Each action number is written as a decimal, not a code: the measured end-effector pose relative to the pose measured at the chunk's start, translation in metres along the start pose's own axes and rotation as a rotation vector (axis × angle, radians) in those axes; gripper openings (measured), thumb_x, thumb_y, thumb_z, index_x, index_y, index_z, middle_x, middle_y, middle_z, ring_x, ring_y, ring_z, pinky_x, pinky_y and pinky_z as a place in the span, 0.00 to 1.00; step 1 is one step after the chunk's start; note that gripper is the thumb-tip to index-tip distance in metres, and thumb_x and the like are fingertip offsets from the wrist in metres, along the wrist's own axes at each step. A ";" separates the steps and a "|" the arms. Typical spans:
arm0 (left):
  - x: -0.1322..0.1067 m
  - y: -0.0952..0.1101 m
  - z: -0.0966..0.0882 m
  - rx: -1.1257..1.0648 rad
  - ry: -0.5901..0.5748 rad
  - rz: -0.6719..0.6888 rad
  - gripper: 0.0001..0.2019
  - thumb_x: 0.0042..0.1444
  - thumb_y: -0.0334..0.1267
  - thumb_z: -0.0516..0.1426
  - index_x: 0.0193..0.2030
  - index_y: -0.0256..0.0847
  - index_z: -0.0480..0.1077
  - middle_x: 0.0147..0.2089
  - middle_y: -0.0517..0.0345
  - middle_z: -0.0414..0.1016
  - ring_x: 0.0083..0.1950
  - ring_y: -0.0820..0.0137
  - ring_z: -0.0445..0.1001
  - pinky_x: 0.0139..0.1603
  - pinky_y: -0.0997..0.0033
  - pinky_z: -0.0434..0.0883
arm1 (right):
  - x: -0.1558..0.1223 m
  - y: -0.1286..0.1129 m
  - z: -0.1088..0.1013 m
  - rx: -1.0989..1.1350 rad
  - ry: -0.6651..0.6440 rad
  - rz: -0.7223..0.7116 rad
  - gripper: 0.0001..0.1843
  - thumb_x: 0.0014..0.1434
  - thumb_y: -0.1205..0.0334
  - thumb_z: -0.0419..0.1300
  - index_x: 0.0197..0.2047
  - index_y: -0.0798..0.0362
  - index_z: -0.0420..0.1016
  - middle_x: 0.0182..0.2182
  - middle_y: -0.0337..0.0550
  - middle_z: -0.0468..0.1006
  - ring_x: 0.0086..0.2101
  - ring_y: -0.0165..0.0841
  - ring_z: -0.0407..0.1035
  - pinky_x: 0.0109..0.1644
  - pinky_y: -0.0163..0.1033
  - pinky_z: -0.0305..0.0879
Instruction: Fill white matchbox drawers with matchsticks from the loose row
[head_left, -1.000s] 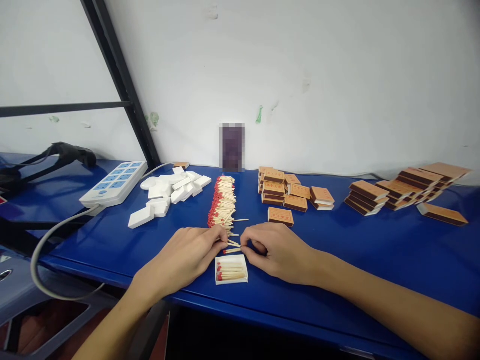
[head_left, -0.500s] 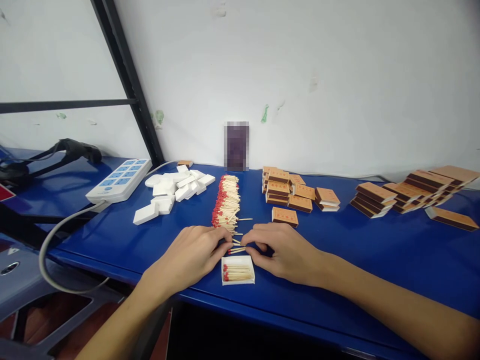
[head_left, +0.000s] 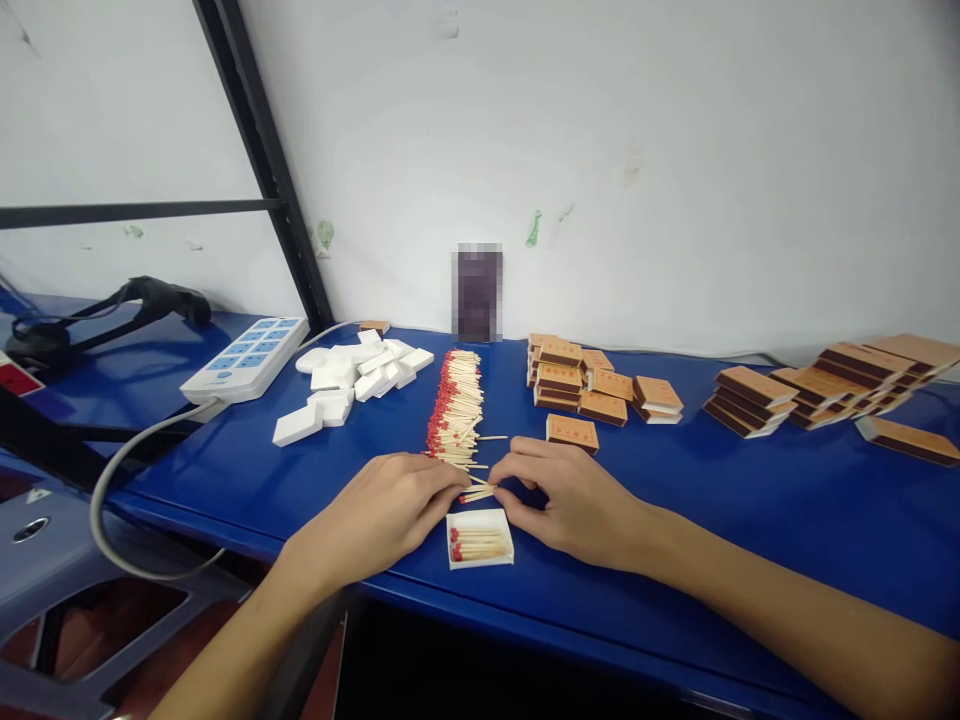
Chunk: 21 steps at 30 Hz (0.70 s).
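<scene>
Between my two hands lie a few loose matches point(head_left: 478, 493), red heads to the left, just beyond an open white matchbox tray point(head_left: 513, 552). Inside the tray are several matches point(head_left: 481, 544) lying side by side. My left hand point(head_left: 401, 505) pinches at the head end of the loose matches, its fingers close together. At their bare ends my right hand point(head_left: 551, 500) curves round, thumb and fingertips closing on them. Behind the hands a long pile of red-headed matches point(head_left: 456, 405) stretches toward the wall.
White inner trays point(head_left: 349, 375) are heaped at left beside a power strip point(head_left: 244, 360) with a grey cable. Stacked matchboxes point(head_left: 559, 375) stand right of the match pile, with more matchboxes point(head_left: 825, 380) at far right. A blurred dark rectangular object point(head_left: 478, 295) leans on the wall.
My right thumb and fingers have drawn closer around the loose matches, and both hands hold them more tightly together. The view has shifted slightly.
</scene>
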<state>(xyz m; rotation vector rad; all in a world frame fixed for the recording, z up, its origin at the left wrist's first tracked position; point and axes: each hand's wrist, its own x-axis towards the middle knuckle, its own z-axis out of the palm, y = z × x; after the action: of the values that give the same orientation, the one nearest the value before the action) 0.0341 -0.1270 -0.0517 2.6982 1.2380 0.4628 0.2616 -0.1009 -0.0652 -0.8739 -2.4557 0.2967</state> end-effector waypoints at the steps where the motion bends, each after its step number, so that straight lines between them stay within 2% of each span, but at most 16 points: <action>1: 0.000 0.000 0.000 0.001 -0.005 0.006 0.12 0.68 0.35 0.48 0.48 0.42 0.72 0.44 0.57 0.79 0.44 0.65 0.76 0.45 0.67 0.70 | 0.000 0.000 0.000 0.003 -0.002 0.000 0.07 0.58 0.68 0.56 0.36 0.55 0.76 0.28 0.38 0.70 0.27 0.27 0.62 0.30 0.33 0.55; 7: -0.001 0.000 -0.002 0.023 -0.006 -0.015 0.12 0.68 0.35 0.47 0.50 0.45 0.71 0.43 0.59 0.79 0.43 0.65 0.77 0.43 0.68 0.69 | 0.000 0.000 0.000 0.007 -0.002 -0.002 0.06 0.57 0.69 0.56 0.35 0.54 0.75 0.29 0.38 0.70 0.27 0.27 0.62 0.30 0.33 0.56; 12: 0.001 0.002 -0.003 0.045 0.039 -0.070 0.13 0.67 0.35 0.49 0.56 0.48 0.67 0.45 0.60 0.79 0.41 0.65 0.77 0.39 0.69 0.68 | 0.000 0.001 -0.001 0.010 -0.003 -0.003 0.06 0.57 0.70 0.56 0.35 0.54 0.75 0.31 0.39 0.69 0.27 0.26 0.62 0.30 0.33 0.56; 18: 0.002 0.002 -0.002 0.002 -0.004 -0.056 0.12 0.68 0.35 0.48 0.49 0.47 0.72 0.44 0.62 0.78 0.42 0.67 0.76 0.42 0.69 0.68 | -0.001 0.000 -0.002 0.012 -0.006 -0.008 0.06 0.57 0.69 0.56 0.34 0.54 0.75 0.30 0.39 0.68 0.27 0.26 0.61 0.30 0.33 0.56; 21: 0.000 0.000 -0.001 0.003 0.006 -0.036 0.12 0.68 0.35 0.48 0.49 0.46 0.72 0.45 0.61 0.78 0.43 0.66 0.76 0.44 0.68 0.68 | -0.001 0.000 -0.002 0.014 -0.006 -0.006 0.06 0.56 0.70 0.57 0.34 0.54 0.75 0.30 0.39 0.68 0.27 0.27 0.61 0.30 0.33 0.57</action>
<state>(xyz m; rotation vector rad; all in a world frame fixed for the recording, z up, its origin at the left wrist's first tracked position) 0.0340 -0.1271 -0.0508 2.6741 1.2869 0.4660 0.2634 -0.1011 -0.0645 -0.8610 -2.4583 0.3141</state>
